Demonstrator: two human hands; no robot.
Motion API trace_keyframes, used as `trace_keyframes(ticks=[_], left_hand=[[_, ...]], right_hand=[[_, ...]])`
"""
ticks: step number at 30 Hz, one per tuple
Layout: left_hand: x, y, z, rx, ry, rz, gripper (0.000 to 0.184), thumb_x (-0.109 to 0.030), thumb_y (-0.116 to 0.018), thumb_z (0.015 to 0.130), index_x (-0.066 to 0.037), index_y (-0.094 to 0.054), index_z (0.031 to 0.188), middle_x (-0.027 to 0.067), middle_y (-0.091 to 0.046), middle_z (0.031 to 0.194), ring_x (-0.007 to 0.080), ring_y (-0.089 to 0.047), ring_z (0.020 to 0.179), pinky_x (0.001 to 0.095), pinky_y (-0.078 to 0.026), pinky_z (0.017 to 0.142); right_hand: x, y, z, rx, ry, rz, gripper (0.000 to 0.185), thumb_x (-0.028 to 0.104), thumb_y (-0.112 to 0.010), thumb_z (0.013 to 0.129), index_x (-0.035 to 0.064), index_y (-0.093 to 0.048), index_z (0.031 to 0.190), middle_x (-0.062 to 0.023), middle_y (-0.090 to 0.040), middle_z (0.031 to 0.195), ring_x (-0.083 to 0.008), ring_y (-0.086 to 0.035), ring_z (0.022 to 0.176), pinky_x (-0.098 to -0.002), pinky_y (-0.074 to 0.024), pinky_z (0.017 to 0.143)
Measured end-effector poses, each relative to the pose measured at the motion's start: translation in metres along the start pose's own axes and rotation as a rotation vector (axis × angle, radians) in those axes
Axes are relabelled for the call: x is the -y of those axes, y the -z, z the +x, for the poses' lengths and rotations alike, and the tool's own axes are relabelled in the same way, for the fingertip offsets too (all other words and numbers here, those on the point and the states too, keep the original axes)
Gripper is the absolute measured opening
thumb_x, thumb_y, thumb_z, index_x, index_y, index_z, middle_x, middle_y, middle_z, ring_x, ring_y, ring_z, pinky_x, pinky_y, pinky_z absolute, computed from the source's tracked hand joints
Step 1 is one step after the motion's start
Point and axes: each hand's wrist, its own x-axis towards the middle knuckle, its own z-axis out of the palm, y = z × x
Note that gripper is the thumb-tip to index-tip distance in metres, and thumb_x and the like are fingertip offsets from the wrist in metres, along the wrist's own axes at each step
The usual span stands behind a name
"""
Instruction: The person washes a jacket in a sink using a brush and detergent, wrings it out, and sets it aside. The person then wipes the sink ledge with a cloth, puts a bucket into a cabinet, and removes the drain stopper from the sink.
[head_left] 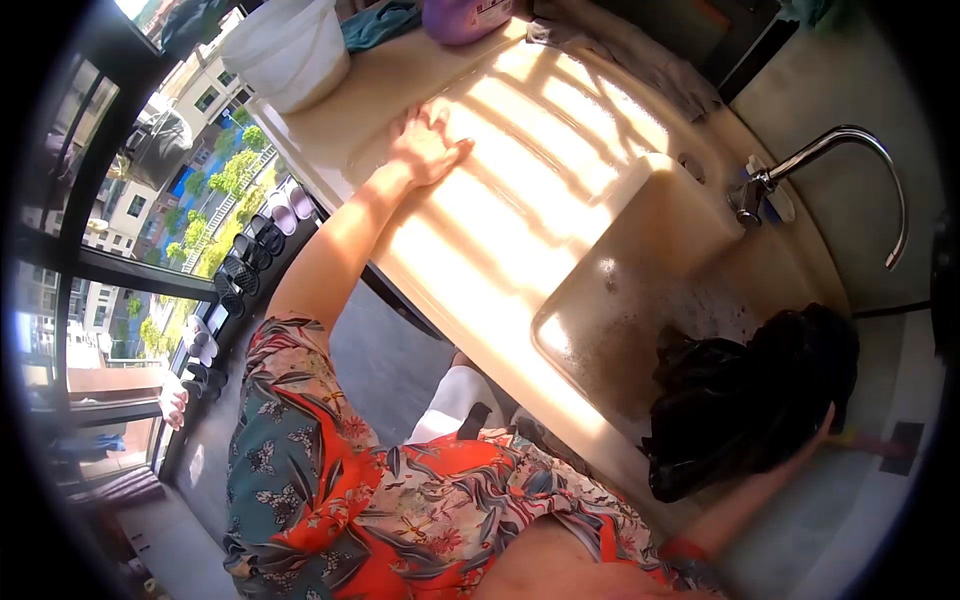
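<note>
My left hand (425, 150) lies flat on the sunlit, ridged washboard surface (500, 225) of the cream laundry sink, fingers spread and nothing in them. At the right side, my right hand (812, 440) grips a bunched, wet-looking black garment (745, 400) over the basin end. Most of that hand's fingers are hidden behind the dark cloth. Below the garment, the basin (610, 300) holds murky water with some foam. What kind of garment it is cannot be made out.
A curved chrome faucet (840, 150) rises beside the basin. A white bucket (290, 60), a purple bottle (465, 18) and a teal cloth (383, 25) stand at the far end. A greyish cloth (650, 60) lies along the back rim. Several slippers (250, 250) line the window ledge.
</note>
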Motion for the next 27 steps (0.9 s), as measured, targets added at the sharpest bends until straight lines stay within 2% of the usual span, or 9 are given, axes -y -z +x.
trace_keyframes(ticks=[7,8,11,16,18,20,23,24,27], left_hand=[[-0.081,-0.019,0.167,-0.030,0.034,-0.243,0.077,-0.061,-0.036,0.081,-0.010,-0.024,0.138,0.0188,-0.020,0.142,0.0326,-0.011,0.133,0.0449,-0.007,0.107],[-0.088,-0.035,0.188,-0.114,0.013,-0.211,0.078,-0.061,-0.035,0.081,-0.012,-0.021,0.139,0.0171,-0.017,0.144,0.0333,-0.009,0.134,0.0452,-0.006,0.107],[-0.119,-0.039,0.225,-0.072,-0.120,-0.204,0.076,-0.061,-0.034,0.082,-0.013,-0.023,0.139,0.0178,-0.013,0.145,0.0344,-0.007,0.134,0.0456,-0.008,0.107],[-0.214,-0.015,0.194,0.059,-0.257,-0.168,0.072,-0.058,-0.032,0.085,-0.006,-0.033,0.135,0.0120,-0.020,0.144,0.0351,-0.013,0.133,0.0463,-0.011,0.106],[-0.246,-0.018,0.160,0.064,-0.671,-0.384,0.062,-0.053,-0.030,0.089,-0.010,-0.035,0.134,0.0126,-0.024,0.143,0.0342,-0.020,0.131,0.0463,-0.014,0.105],[-0.265,0.014,0.133,0.396,-0.981,-0.557,0.055,-0.049,-0.028,0.091,-0.015,-0.039,0.132,0.0133,-0.031,0.138,0.0336,-0.025,0.128,0.0457,-0.017,0.104],[-0.243,0.004,0.143,0.031,-0.778,-0.939,0.054,-0.051,-0.027,0.090,-0.018,-0.040,0.131,0.0144,-0.035,0.134,0.0343,-0.028,0.126,0.0454,-0.020,0.103],[-0.221,0.000,0.159,-0.043,-0.702,-0.815,0.057,-0.053,-0.026,0.089,-0.017,-0.038,0.132,0.0146,-0.035,0.134,0.0349,-0.028,0.125,0.0482,-0.021,0.102],[-0.136,-0.025,0.208,0.034,-0.527,-0.038,0.063,-0.054,-0.027,0.088,-0.014,-0.031,0.136,0.0192,-0.017,0.143,0.0386,-0.008,0.133,0.0530,-0.012,0.105]], right_hand=[[-0.016,-0.037,-0.047,-0.141,0.492,-0.606,0.040,0.024,-0.042,0.089,-0.0026,-0.047,0.118,-0.0136,-0.052,0.116,-0.0213,-0.051,0.104,-0.0335,-0.0388,0.091],[-0.015,-0.040,-0.053,-0.151,0.554,-0.712,0.040,0.024,-0.043,0.089,-0.0028,-0.047,0.118,-0.0134,-0.052,0.116,-0.0212,-0.051,0.104,-0.0333,-0.0389,0.091],[-0.011,-0.047,-0.071,-0.178,0.676,-0.930,0.040,0.025,-0.044,0.088,-0.0034,-0.048,0.117,-0.0127,-0.052,0.115,-0.0207,-0.051,0.103,-0.0328,-0.0392,0.090],[-0.001,-0.092,-0.083,-0.143,0.588,-0.708,0.040,0.024,-0.049,0.086,-0.0041,-0.049,0.115,-0.0122,-0.054,0.113,-0.0202,-0.053,0.098,-0.0320,-0.0426,0.085],[-0.006,-0.081,-0.077,-0.229,0.449,-0.407,0.040,0.024,-0.050,0.086,-0.0042,-0.049,0.114,-0.0124,-0.054,0.112,-0.0199,-0.054,0.097,-0.0315,-0.0440,0.083],[-0.002,-0.083,-0.077,-0.269,0.396,-0.364,0.039,0.023,-0.050,0.086,-0.0044,-0.049,0.114,-0.0126,-0.055,0.111,-0.0197,-0.055,0.096,-0.0312,-0.0446,0.083],[0.001,-0.079,-0.082,-0.298,0.492,-0.680,0.034,0.018,-0.049,0.086,-0.0039,-0.049,0.113,-0.0121,-0.055,0.111,-0.0208,-0.054,0.098,-0.0320,-0.0433,0.085],[0.001,-0.077,-0.085,-0.302,0.549,-0.841,0.032,0.015,-0.049,0.087,-0.0036,-0.049,0.113,-0.0118,-0.055,0.111,-0.0213,-0.054,0.099,-0.0325,-0.0425,0.086],[0.000,-0.086,-0.095,-0.317,0.690,-1.156,0.034,0.016,-0.050,0.086,-0.0038,-0.050,0.112,-0.0126,-0.055,0.110,-0.0213,-0.053,0.099,-0.0324,-0.0413,0.087]])
